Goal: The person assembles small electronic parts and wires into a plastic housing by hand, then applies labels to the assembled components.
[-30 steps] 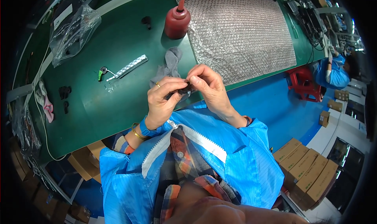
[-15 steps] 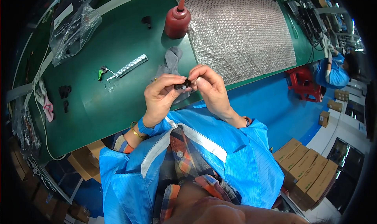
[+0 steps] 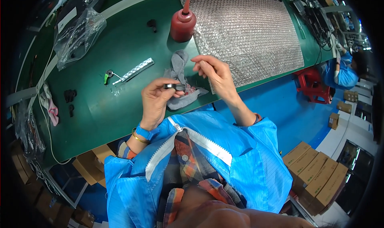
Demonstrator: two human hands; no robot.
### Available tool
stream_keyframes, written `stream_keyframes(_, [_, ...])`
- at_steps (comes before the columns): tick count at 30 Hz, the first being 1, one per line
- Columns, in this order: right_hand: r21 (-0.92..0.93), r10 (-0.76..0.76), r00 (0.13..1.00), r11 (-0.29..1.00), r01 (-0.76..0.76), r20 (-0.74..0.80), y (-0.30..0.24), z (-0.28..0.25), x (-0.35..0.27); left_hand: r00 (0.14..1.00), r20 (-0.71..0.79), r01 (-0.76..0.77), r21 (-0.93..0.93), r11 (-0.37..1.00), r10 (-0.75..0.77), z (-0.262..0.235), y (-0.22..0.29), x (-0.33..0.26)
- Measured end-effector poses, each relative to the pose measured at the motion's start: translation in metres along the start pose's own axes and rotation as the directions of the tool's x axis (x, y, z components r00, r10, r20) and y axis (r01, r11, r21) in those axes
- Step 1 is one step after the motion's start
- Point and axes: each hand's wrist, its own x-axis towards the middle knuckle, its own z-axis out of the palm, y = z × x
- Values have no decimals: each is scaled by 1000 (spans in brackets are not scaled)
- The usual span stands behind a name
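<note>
In my left hand (image 3: 156,99) is a small black part (image 3: 175,86) with a rounded body and a shiny face, pinched between thumb and fingers. My right hand (image 3: 214,74) hovers to its right, apart from the part. Its fingers are bent together, and whatever they may hold is hidden. Under and behind the black part lies a crumpled grey cloth (image 3: 179,62) with reddish marks. A red squeeze bottle (image 3: 184,26) with a pointed nozzle stands upright beyond the cloth. To the left lie a silvery patterned strip (image 3: 137,70) and a small black-and-green piece (image 3: 107,77).
Bubble wrap (image 3: 248,36) covers the right of the green table (image 3: 100,116). Small black parts (image 3: 70,95) and a clear plastic bag (image 3: 78,40) lie leftward. A red stool (image 3: 314,88), cardboard boxes (image 3: 316,170) and a person in blue (image 3: 342,72) are at the right.
My right hand has come away from the black part, moving right and slightly up. My left hand keeps the part, turned and a little further left, uncovering more of the cloth.
</note>
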Motion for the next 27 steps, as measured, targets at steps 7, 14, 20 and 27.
stream_keyframes(7, [-900, -185, 965, 362, 243, 187, 26, 14, 33, 991, -99, -91, -30, 995, 88, -17, 5, -4])
stream_keyframes(14, [-525, -212, 959, 803, 281, 189, 7, 20, 37, 986, -129, -111, -8, 994, 109, -18, 14, -2])
stream_keyframes(20, [-174, -300, 915, 919, 352, 269, -17, 39, 19, 989, -106, -88, 117, 989, 101, -16, 15, 2])
stream_keyframes(27, [39, -81, 958, 997, 73, 274, -15, 50, 15, 970, -24, -222, 316, 923, 241, -16, 17, 9])
